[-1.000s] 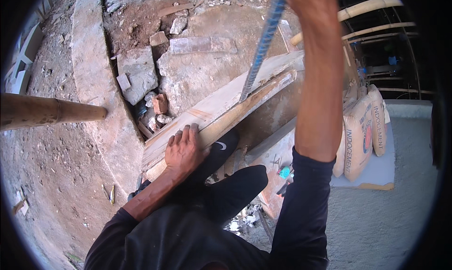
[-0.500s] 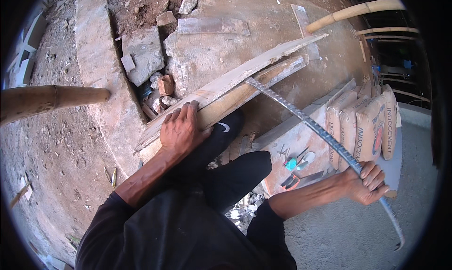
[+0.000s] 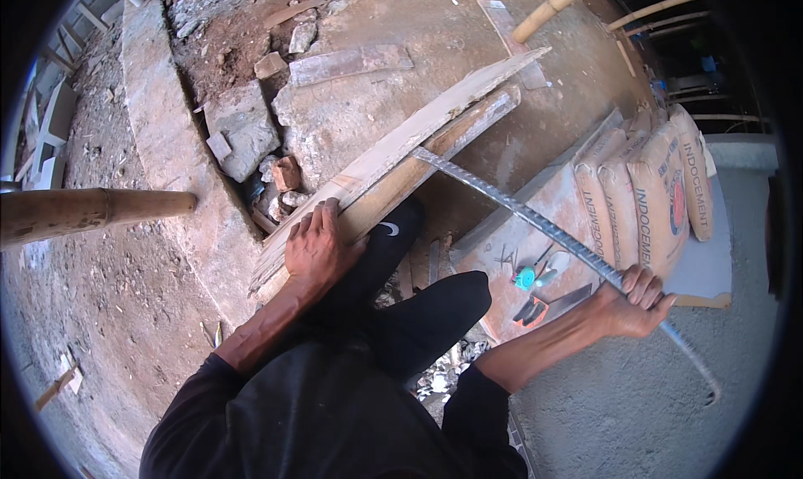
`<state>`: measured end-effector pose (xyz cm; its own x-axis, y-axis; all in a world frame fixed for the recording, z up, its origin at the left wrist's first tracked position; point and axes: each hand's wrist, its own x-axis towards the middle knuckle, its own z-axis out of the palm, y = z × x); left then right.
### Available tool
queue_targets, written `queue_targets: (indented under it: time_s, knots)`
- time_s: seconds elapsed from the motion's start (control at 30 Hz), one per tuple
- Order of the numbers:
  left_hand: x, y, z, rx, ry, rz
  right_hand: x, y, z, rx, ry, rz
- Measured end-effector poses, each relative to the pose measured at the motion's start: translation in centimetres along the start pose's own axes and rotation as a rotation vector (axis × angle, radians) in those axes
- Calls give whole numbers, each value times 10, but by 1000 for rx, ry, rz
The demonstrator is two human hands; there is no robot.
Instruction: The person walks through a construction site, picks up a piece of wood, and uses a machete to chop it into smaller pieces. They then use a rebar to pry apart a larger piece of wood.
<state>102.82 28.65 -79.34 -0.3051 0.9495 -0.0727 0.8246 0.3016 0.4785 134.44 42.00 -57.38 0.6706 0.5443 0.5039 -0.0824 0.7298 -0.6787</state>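
Observation:
Two rough wooden boards lie one against the other across my raised knee: a thin pale plank (image 3: 410,136) and a thicker timber (image 3: 478,124) on the near side. My left hand (image 3: 316,249) is closed on them near their left end, fingers over the plank, thumb partly hidden. A ribbed steel pry bar (image 3: 519,209) reaches from the boards toward the lower right. Its flattened tip sits at the seam between the two pieces; how deep it goes is hidden. My right hand (image 3: 629,305) is wrapped round the bar near its hooked lower end.
Brown paper cement sacks (image 3: 657,199) stand at the right. Near my knee lie a teal round tool (image 3: 524,278) and an orange-handled tool (image 3: 529,313). Bamboo poles rise at the left (image 3: 100,211) and far right (image 3: 560,9). Rubble and a brick (image 3: 286,174) fill a gap beside the concrete edge.
My view has shifted, so the boards appear farther left. The bar slants less steeply, and my right hand appears slightly higher and more to the left. Both grips are kept.

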Motion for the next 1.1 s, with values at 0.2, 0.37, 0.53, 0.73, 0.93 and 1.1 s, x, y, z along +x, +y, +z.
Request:
queue_targets:
  time_s: [0.2, 0.37, 0.53, 0.73, 0.93, 1.1]
  knots:
    - [-4, -1, 8, 0, 28, -12, -1, -6, 112, 81, -456, 25]
    - [-4, -3, 6, -19, 5, -34, -7, 8, 176, 299, -1062, 112]
    - [-9, -6, 9, -78, -114, -39, -56, 28, 250, 297, -1003, 211]
    - [-12, -7, 13, -50, 62, -9, -113, 53, 335, -15, -1061, 15]
    - [-12, -15, 9, -40, 59, -52, -167, 102, 391, -129, -1245, -25]
    - [-7, -15, 0, -105, 30, -18, -166, 137, 419, -302, -1366, -5]
